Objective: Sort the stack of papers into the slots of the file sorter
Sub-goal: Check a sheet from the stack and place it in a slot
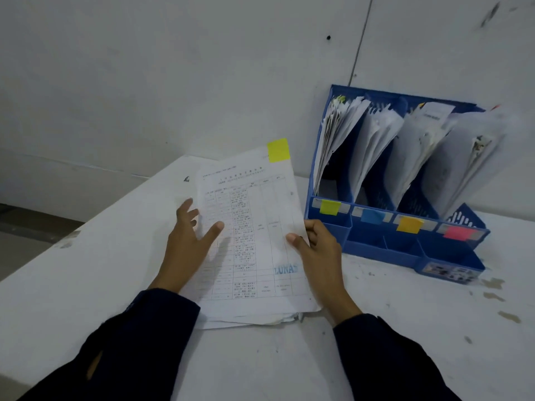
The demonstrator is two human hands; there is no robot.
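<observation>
A stack of white papers [260, 315] lies on the table in front of me. Its top sheet [254, 215] is a printed table with a yellow sticky tab [278, 150] at its upper right corner. My right hand [317, 247] pinches that sheet's right edge, thumb on top, and the sheet is lifted off the stack. My left hand [192, 235] rests with spread fingers at the sheet's left edge. A blue file sorter [405, 247] stands to the right against the wall, with papers in its slots and front tabs in yellow [330, 206], blue [372, 217], orange [409, 224] and pink [459, 233].
The white table [115, 285] has a left edge running diagonally toward the wall, with floor beyond it. A white wall [202, 68] stands close behind the table and sorter. Small stains mark the table surface at the right.
</observation>
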